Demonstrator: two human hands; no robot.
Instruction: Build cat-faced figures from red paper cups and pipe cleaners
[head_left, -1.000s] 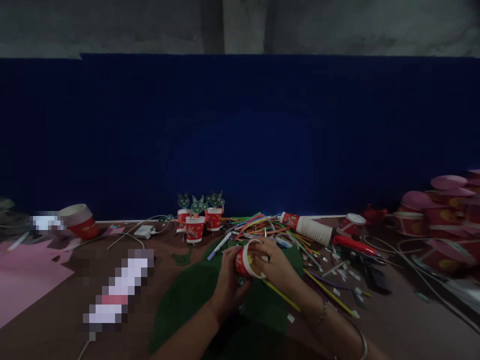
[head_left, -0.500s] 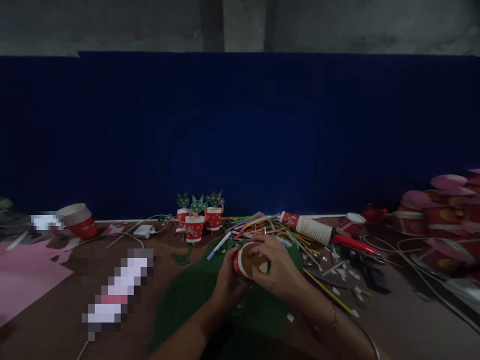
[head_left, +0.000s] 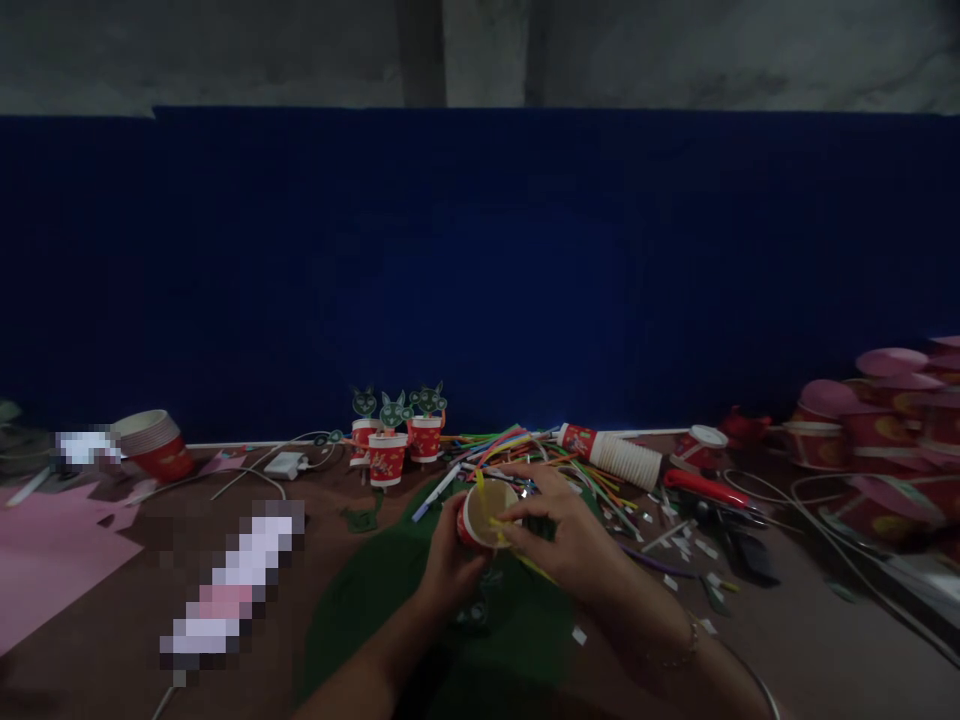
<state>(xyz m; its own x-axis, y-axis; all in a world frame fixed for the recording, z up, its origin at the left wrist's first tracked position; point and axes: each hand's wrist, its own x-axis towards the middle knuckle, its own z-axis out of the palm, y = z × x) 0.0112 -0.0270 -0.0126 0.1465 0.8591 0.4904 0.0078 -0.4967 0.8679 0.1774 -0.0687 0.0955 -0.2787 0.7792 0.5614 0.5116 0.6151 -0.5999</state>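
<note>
My left hand (head_left: 448,560) is wrapped round a red paper cup (head_left: 466,522), its open mouth tilted toward me. My right hand (head_left: 559,525) pinches a yellow strip (head_left: 481,486) at the cup's mouth; part of the strip stands up over the far rim and another part trails under my right hand. Beneath both hands lies a dark green sheet (head_left: 360,600). Behind them is a heap of coloured sticks (head_left: 517,440), with a white marker (head_left: 436,492) at its left side.
Three red cups with green animal heads (head_left: 387,458) stand behind on the left. Stacked cups (head_left: 622,458) lie at the back right, near a red-handled tool (head_left: 712,490). Pink paper (head_left: 60,560), a white plug (head_left: 286,465) and a cup stack (head_left: 156,445) are on the left.
The yellow strip now shows in the cup's mouth, pinched by my right hand. The long yellow stick at the right of the green sheet is gone from its place. The cup has shifted slightly left.
</note>
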